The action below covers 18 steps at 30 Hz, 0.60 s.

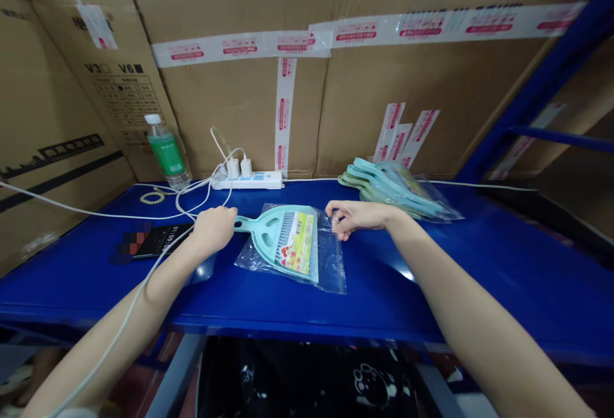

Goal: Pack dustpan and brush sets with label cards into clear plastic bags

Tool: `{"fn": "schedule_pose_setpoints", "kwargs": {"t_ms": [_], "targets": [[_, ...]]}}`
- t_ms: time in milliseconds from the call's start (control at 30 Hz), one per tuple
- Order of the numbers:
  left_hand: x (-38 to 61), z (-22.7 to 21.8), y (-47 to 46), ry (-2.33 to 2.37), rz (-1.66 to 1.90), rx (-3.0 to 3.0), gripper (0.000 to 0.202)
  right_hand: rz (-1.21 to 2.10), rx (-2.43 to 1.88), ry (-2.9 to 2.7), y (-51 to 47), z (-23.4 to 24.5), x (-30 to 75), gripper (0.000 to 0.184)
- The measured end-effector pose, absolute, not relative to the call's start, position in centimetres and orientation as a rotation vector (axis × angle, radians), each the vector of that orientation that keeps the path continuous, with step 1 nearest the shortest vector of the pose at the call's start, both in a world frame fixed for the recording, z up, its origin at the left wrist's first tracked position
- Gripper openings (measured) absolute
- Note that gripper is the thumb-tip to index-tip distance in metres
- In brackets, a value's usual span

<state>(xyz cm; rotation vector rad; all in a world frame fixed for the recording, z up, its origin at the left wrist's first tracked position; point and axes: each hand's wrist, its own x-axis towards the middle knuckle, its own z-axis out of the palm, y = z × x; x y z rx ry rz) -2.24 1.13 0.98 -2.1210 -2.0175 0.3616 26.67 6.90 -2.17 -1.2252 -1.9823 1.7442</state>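
Dustpan, pale teal, lies flat near the middle of a blue tabletop, between the person's 2 hands. Its handle points left and its wide scoop points right. A small brush and a colourful printed card sit in the scoop.

The left hand is closed around the end of the handle. The right hand rests just past the scoop's far right corner, with its fingers pinched together on the upper edge of a clear plastic bag. The 2 hands are apart, 1 at each end of the dustpan.

The bag covers the scoop, brush and card, and its loose edge spreads on the tabletop to the right and toward the person. Whether the handle end is inside the bag cannot be told.

Behind the right hand, near the back wall, lies a stack of similar dustpans in teal and light green, also in clear bags.

To the left at the back stands a water bottle with a green label and white cap. A white power strip with 2 chargers plugged in lies beside it. White cables run across the tabletop and over the left forearm. A dark phone lies just left of the left hand. Taped cardboard boxes fill the background.
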Motion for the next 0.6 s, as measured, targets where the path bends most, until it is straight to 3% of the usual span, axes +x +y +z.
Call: {"fn": "schedule_pose_setpoints", "kwargs": {"t_ms": [600], "targets": [[-2.14,0.72,1.23,-1.97,0.336,-2.114,0.036,1.672,-1.256,-2.276,6.7,-1.52,27.3,0.048]]}}
